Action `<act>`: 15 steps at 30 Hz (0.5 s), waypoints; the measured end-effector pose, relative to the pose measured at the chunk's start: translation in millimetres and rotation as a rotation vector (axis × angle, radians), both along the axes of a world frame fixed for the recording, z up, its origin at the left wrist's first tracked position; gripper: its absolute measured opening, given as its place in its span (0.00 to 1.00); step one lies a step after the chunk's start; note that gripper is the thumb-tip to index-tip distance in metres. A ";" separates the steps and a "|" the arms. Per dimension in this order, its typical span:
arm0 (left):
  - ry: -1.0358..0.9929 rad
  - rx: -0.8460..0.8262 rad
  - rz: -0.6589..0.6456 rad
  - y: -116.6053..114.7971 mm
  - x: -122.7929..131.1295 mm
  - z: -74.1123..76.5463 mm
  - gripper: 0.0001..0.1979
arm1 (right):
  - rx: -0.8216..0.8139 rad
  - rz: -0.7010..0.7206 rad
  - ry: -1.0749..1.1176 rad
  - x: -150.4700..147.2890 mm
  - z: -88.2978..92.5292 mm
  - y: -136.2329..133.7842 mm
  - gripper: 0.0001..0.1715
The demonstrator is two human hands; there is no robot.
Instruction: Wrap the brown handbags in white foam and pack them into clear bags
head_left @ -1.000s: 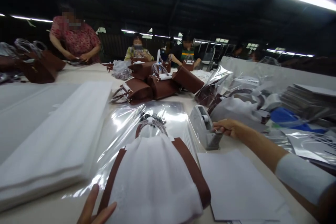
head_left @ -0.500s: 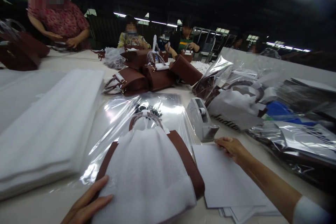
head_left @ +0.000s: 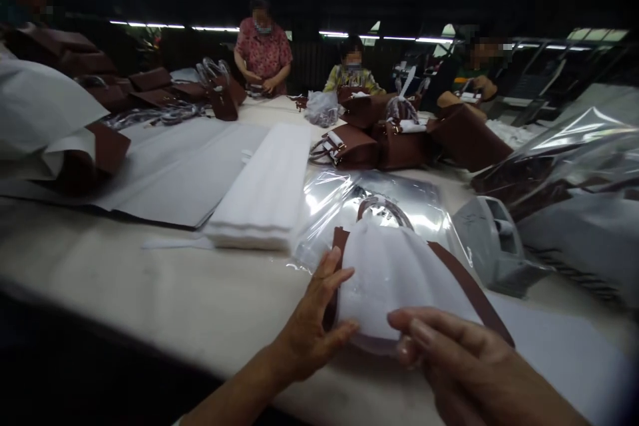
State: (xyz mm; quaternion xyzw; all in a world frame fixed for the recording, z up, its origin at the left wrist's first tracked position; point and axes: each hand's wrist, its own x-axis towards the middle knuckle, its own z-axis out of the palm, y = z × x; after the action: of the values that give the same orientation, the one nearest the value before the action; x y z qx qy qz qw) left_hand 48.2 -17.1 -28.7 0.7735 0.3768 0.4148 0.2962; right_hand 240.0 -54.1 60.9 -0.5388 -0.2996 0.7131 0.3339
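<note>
A brown handbag (head_left: 462, 279) lies on the table in front of me, with a white foam sheet (head_left: 399, 273) draped over its front and its wrapped handles (head_left: 384, 203) pointing away. My left hand (head_left: 314, 319) rests against the bag's left side, fingers spread. Over the lower edge of the sheet is my right hand (head_left: 449, 346), its thumb and fingertips pinched together. Whatever lies between those fingertips is too small to make out. A grey tape dispenser (head_left: 492, 239) stands to the right of the bag.
Stacked white foam sheets (head_left: 264, 193) lie left of clear plastic bags (head_left: 319, 213). More brown handbags (head_left: 354, 146) are piled beyond. White paper (head_left: 559, 339) is at the right. Several people stand or sit across the table, one in a pink patterned top (head_left: 263, 53).
The view has swung left. My right hand has moved from beside the tape dispenser to the sheet's lower edge. My left hand's fingers are more spread at the bag's side.
</note>
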 end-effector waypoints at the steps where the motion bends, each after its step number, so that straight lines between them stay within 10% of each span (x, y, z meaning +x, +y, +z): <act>1: -0.048 0.014 -0.016 0.3 0.7 -4.2 0.33 | 0.002 0.022 -0.023 -13.1 -5.0 1.2 0.24; 15: -0.031 0.420 -0.114 17.0 1.5 -16.0 0.14 | -0.039 -0.061 -0.344 -38.9 -28.0 -3.0 0.27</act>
State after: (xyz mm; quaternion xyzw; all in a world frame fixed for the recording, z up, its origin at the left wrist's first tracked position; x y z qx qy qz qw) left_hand 49.7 -0.1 -44.7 0.8316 0.2332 0.4788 0.1574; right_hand 201.1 -57.2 32.9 -0.6680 -0.3221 0.6056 0.2886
